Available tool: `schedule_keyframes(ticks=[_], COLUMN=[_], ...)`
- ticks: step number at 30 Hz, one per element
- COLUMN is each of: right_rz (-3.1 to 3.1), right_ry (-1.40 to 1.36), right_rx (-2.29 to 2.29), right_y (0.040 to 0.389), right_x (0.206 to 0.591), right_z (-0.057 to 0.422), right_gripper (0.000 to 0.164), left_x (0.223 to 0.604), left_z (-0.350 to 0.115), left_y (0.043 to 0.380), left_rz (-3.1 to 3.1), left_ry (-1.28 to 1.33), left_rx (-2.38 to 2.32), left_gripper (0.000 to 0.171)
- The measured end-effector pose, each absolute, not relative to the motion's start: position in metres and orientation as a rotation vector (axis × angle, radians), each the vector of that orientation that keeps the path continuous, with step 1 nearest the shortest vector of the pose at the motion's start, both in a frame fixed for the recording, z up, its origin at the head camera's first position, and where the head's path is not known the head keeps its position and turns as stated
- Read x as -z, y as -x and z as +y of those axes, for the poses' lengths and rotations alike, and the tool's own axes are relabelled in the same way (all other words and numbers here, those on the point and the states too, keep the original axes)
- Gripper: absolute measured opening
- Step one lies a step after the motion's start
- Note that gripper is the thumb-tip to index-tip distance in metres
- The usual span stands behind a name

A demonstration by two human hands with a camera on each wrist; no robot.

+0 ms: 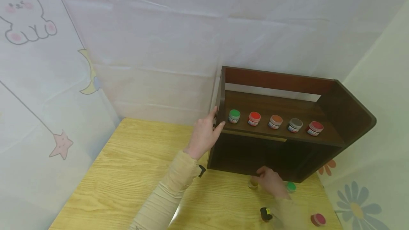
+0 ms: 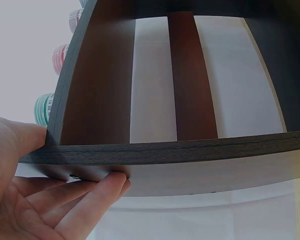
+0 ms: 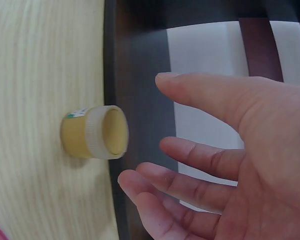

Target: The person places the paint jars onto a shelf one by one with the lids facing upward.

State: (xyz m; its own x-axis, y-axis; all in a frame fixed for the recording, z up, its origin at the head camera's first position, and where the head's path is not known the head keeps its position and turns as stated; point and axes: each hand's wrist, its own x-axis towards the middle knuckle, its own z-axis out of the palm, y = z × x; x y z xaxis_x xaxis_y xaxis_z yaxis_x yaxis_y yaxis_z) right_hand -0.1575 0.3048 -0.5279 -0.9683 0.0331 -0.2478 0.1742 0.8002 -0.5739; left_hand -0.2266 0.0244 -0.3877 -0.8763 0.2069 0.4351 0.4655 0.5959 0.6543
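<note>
My left hand (image 1: 203, 136) holds the left side panel of a dark brown wooden shelf (image 1: 349, 113). In the left wrist view the thumb lies at the panel's front edge and the fingers (image 2: 97, 200) press its outer face. My right hand (image 3: 215, 160) hovers over the table at the shelf's lower front, thumb and fingers apart, with nothing between them. Close to its fingertips stands a small jar of yellow paint (image 3: 80, 134) with a whitish screw lid, untouched. On the shelf's upper board several paint jars stand in a row, from a green jar (image 1: 234, 116) to a dark red jar (image 1: 315, 128).
Another green jar (image 1: 290, 187) stands right of my right hand, and a dark pink jar (image 1: 318, 219) near the table's right edge. The yellow wood-grain table (image 1: 127, 173) extends left. Printed white curtains (image 1: 153, 45) hang behind and at both sides.
</note>
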Motion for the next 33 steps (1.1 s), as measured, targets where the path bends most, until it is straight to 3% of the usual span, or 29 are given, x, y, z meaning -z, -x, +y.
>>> schedule_keyframes(ticks=[20,33], right_rz=[2.725,2.795], right_ry=[-0.142,-0.046], right_rx=[0.933,0.923], right_y=[0.159,0.155], right_x=[0.549,0.558], right_z=[0.293,0.274], right_gripper=[0.051,0.038], left_x=[0.389,0.390], left_z=[0.024,0.024], left_y=[0.228,0.227], left_rz=[-2.498,-2.487], left_ry=[0.556,0.569], left_rx=[1.152,1.153], left_gripper=[0.062,0.062])
